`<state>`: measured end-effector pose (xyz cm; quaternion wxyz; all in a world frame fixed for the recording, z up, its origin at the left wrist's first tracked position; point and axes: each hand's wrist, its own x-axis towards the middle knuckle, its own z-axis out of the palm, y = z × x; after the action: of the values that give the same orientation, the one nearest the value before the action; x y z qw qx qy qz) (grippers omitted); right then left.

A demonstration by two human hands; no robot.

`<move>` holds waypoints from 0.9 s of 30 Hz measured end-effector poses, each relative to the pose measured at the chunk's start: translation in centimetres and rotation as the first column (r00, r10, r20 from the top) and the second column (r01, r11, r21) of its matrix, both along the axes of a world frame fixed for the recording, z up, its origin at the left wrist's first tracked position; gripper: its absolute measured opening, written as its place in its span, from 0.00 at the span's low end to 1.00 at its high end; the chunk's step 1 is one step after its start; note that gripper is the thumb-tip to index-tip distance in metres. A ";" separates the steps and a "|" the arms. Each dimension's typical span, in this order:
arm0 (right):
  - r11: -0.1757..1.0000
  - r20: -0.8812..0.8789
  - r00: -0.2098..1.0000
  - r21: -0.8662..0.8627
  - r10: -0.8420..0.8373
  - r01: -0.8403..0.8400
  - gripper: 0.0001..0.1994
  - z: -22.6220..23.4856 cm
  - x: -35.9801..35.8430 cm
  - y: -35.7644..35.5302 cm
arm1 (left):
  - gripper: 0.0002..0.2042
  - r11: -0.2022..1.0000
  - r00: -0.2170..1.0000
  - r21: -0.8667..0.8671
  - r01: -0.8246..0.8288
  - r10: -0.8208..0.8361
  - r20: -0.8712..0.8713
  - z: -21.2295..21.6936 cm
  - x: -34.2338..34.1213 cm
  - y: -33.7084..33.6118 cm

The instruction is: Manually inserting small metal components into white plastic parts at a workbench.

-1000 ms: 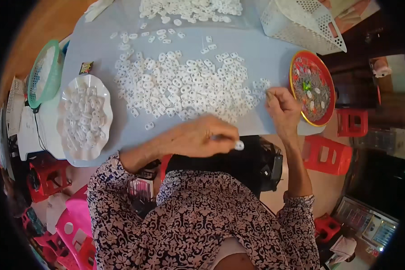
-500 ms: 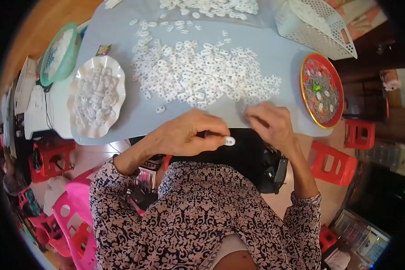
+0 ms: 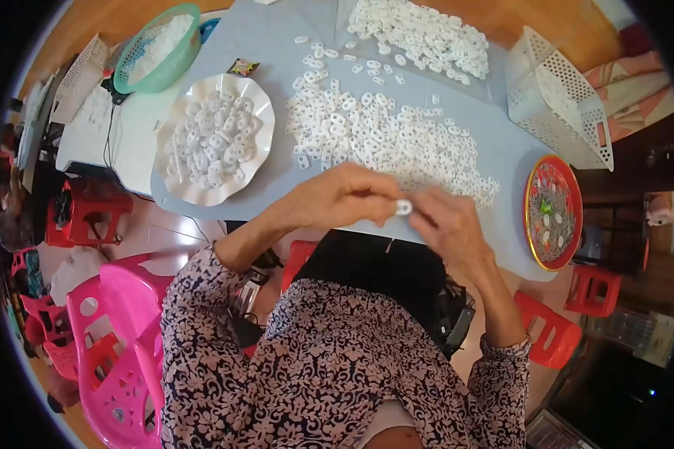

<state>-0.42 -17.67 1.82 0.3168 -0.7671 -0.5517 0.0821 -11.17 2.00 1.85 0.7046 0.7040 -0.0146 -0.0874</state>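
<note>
Between thumb and fingertips, my left hand (image 3: pixel 344 200) pinches a small white oval plastic piece (image 3: pixel 404 207) with two dark holes, just above the table's near edge. My right hand (image 3: pixel 453 228) is right beside that piece, its fingers curled together and partly blurred; what they hold is too small to make out. Beyond both hands spreads a loose heap of similar white pieces (image 3: pixel 397 138). Left of it stands a scalloped white dish (image 3: pixel 266 135) filled with more of them. A red round tray (image 3: pixel 574 196) at the right holds small metal parts and a few white pieces.
A white perforated basket (image 3: pixel 569 112) stands at the far right, near another pile of pieces (image 3: pixel 427 34) on a clear sheet. At the far left is a green basket (image 3: pixel 180 67) of white pieces. Pink chair (image 3: pixel 120 299) and red stools (image 3: pixel 550 329) flank me below the grey table (image 3: pixel 494 142).
The view has shifted, so the table sits lower and further right. My right hand has come in against the white piece held by my left hand, which still pinches it.
</note>
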 end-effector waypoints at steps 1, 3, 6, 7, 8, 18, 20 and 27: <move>0.999 -0.007 0.999 -0.005 0.046 -0.046 0.09 0.0 -0.4 0.2 | 0.08 0.998 0.998 0.043 0.050 -0.052 0.040 0.1 -0.6 0.5; 0.992 0.024 0.991 0.008 0.128 -0.129 0.08 -0.3 -1.2 0.7 | 0.08 0.989 0.990 0.081 0.121 -0.126 0.063 0.2 -1.9 1.4; 0.986 -0.009 0.986 -0.031 0.164 -0.164 0.08 -0.8 -1.7 1.8 | 0.07 0.969 0.992 0.213 0.123 -0.128 0.008 0.0 -3.2 2.5; 0.983 0.012 0.985 -0.053 0.174 -0.173 0.07 -0.9 -1.5 2.2 | 0.07 0.972 0.995 0.215 0.094 -0.087 -0.043 0.2 -3.3 2.6; 0.988 0.016 0.989 -0.057 0.146 -0.145 0.07 -1.2 -1.4 2.4 | 0.07 0.993 0.998 0.121 0.012 -0.004 -0.066 -0.4 -3.4 2.5; 0.939 0.012 0.997 0.338 -0.079 0.071 0.07 -3.1 -0.9 1.4 | 0.08 0.977 0.976 0.029 -0.210 0.208 0.064 -1.6 0.1 -0.7; 0.915 0.069 0.993 0.398 -0.098 0.063 0.08 -2.7 -1.0 -0.3 | 0.08 0.980 0.978 0.010 -0.198 0.197 0.069 -1.4 0.5 -1.7; 0.957 0.014 0.968 0.152 -0.252 0.247 0.06 -3.9 -0.3 -6.6 | 0.10 0.972 0.977 0.108 -0.208 0.202 0.060 -1.5 0.6 -3.0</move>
<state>-0.69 -24.31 -2.08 0.3719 -0.8060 -0.4603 -0.0129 -10.55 -0.99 0.31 0.6682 0.7425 0.0459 0.0024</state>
